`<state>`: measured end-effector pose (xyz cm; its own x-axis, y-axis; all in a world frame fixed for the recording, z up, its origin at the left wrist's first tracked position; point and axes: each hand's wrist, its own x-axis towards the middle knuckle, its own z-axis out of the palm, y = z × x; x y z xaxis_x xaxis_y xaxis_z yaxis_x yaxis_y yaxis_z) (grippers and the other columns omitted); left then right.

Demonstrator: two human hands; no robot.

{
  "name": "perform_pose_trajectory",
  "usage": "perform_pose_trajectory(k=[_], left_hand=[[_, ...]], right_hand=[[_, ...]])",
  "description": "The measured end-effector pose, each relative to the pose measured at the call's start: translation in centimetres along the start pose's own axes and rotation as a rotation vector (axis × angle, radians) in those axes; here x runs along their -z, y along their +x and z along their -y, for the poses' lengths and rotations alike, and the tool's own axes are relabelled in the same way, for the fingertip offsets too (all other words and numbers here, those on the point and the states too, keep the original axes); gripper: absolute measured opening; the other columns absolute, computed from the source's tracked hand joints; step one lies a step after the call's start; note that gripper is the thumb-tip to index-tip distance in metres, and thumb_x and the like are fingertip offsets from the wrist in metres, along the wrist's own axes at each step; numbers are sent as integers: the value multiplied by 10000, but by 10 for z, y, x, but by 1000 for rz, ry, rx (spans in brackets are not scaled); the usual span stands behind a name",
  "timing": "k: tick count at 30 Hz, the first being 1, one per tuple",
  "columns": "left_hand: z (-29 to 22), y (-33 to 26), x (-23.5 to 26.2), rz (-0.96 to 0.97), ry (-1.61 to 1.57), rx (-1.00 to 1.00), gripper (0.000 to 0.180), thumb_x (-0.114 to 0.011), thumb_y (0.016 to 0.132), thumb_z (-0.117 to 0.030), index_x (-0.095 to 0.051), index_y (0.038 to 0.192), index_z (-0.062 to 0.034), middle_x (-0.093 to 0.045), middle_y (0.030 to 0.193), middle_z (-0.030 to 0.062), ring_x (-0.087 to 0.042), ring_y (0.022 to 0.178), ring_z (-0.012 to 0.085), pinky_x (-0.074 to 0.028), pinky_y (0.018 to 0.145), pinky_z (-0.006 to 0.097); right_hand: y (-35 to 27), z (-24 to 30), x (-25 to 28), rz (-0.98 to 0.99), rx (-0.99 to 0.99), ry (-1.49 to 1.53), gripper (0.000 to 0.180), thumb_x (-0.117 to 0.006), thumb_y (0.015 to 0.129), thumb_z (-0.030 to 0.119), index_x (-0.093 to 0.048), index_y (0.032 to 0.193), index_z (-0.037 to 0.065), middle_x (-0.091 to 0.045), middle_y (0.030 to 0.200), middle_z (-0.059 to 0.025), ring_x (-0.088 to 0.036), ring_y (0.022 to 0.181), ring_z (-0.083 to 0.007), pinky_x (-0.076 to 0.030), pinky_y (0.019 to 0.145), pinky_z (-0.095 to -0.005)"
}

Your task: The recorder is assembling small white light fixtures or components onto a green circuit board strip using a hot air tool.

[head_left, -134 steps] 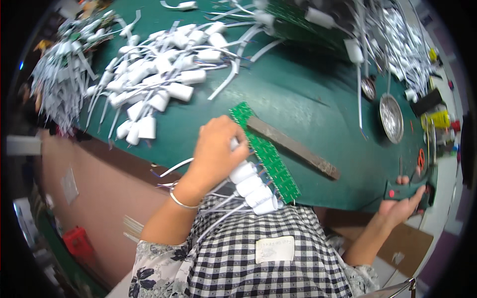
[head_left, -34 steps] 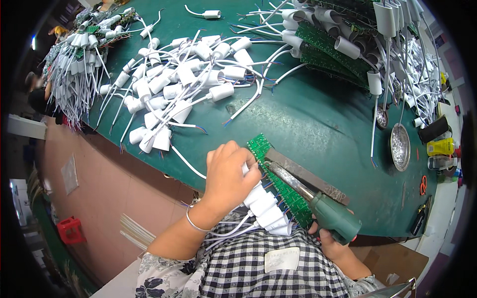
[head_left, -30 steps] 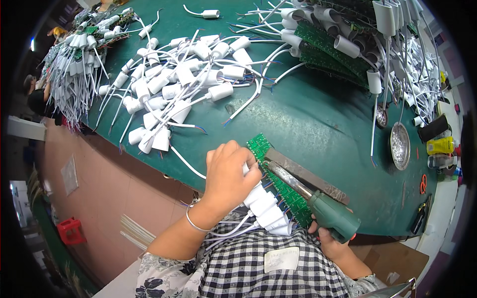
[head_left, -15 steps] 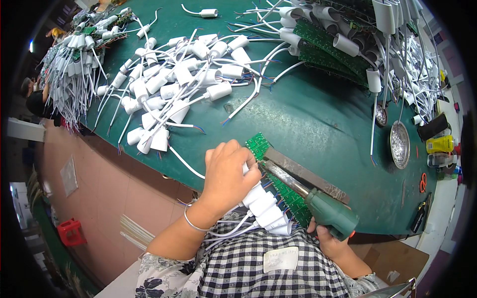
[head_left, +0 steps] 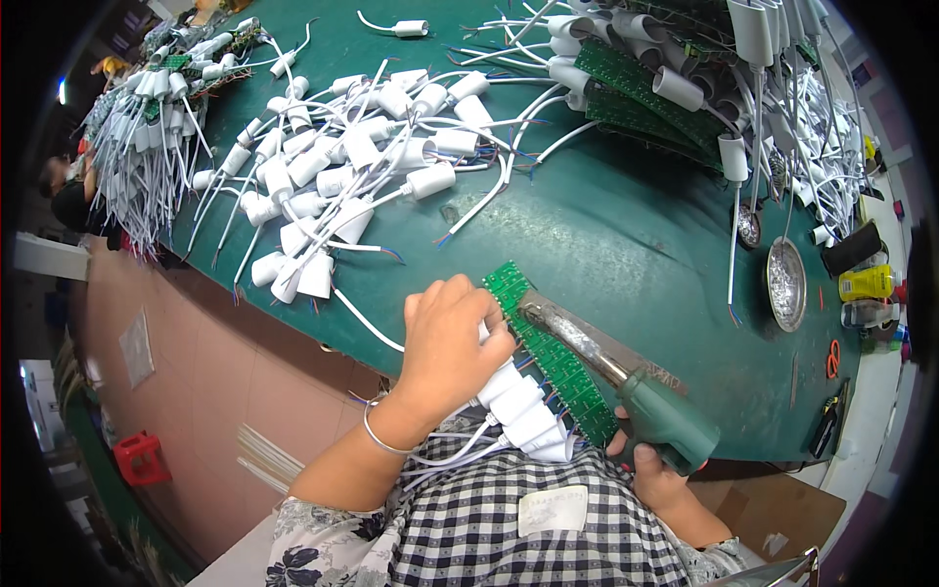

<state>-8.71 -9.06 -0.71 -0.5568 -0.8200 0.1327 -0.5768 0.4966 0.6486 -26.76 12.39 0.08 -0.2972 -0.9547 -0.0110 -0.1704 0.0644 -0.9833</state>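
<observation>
A green printed circuit board point(head_left: 562, 364) lies slantwise at the table's near edge. Along its left side hang several white cylindrical lamp holders point(head_left: 528, 419) with thin wires running to the board. My left hand point(head_left: 452, 338) is closed in a pinch at the board's upper end, around a white lamp holder mostly hidden under the fingers. My right hand point(head_left: 648, 468) grips a soldering gun with a green body point(head_left: 670, 419), held above the board. Its metal barrel slants to the upper left, the front end close to my left fingertips. A flat dark metal bar point(head_left: 641, 360) shows partly behind the barrel.
Loose white lamp holders with cables point(head_left: 362, 147) are heaped left of centre. Wired boards point(head_left: 650, 98) are stacked at the far right, more point(head_left: 147, 117) at the far left. A metal dish point(head_left: 786, 284), orange scissors point(head_left: 832, 360) and bottles point(head_left: 869, 284) stand on the right.
The soldering gun has shifted a little to the right, uncovering more of the board and covering more of the dark bar. My left hand has stayed in place.
</observation>
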Motion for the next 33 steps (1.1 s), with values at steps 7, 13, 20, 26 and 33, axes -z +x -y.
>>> perform_pose_trajectory(k=[7, 13, 20, 26, 33], left_hand=[[0, -1, -1, -24, 27, -36, 67, -620, 662, -119, -560, 682, -100, -520, 764, 33, -493, 786, 248, -316, 732, 372], [1, 0, -2, -28, 19, -50, 64, -614, 657, -133, -557, 669, -107, -520, 750, 28, -479, 763, 242, -303, 719, 371], [2, -1, -3, -33, 12, -48, 62, -614, 649, -132, -558, 655, -106, -521, 743, 24, -473, 753, 237, -298, 713, 369], [2, 0, -4, -39, 16, -55, 69, -618, 649, -134, -555, 651, -105, -519, 739, 24, -474, 752, 239, -299, 710, 372], [2, -1, -3, -41, 22, -62, 77, -624, 658, -148, -553, 654, -117, -525, 745, 27, -482, 768, 247, -303, 708, 381]], right_hand=[[-2, 4, -3, 9, -48, 56, 474, -598, 929, 266, -477, 1265, -46, -608, 1086, -128, -608, 725, -179, -513, 660, -307], [4, 6, -7, -38, -61, 66, 255, -624, 890, 92, -574, 1095, -51, -622, 916, -107, -643, 712, -172, -534, 667, -300], [3, 2, -11, -63, -73, 49, 232, -630, 889, 87, -586, 1069, -52, -621, 930, -120, -648, 689, -162, -532, 636, -282], [3, 3, -8, -39, -70, 45, 327, -620, 906, 191, -550, 1128, -39, -616, 958, -126, -632, 688, -174, -520, 647, -301], [1, -4, -8, -160, -25, 152, 619, -654, 876, 395, -449, 1279, -27, -576, 1143, -181, -610, 678, -195, -518, 604, -305]])
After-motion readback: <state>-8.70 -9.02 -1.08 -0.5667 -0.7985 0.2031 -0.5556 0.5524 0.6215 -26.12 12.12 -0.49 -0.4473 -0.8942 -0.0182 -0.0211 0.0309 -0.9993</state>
